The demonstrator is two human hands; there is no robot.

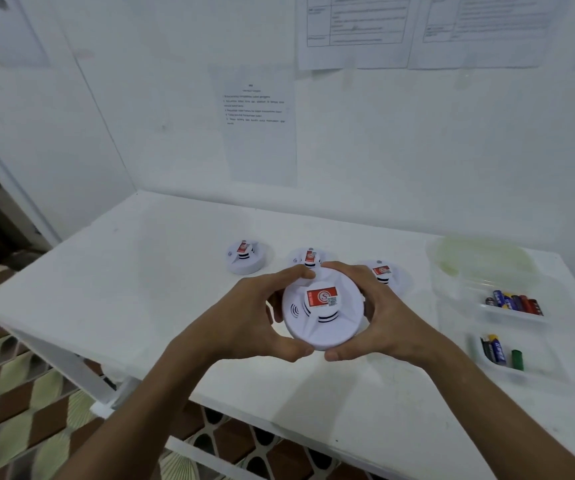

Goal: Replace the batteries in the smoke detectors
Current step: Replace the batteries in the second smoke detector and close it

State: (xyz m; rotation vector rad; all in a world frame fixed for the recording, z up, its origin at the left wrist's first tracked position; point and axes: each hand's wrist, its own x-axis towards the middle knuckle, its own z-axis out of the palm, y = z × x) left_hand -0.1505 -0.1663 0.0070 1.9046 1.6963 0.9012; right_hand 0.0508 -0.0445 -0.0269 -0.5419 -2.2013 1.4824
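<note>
Both the left hand [244,317] and right hand [388,311] grip one smoke detector [322,311]; twisting too hard could drop it past the table's [147,271] front edge.

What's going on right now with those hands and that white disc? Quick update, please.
Left hand and right hand both grip one detector, closed, lifted off the table. Three more detectors behind. Batteries in trays at right. Nothing in the way.

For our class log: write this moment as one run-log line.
step: holding smoke detector | left hand: grips it | right hand: grips it | table: three more detectors | trays: batteries
</note>
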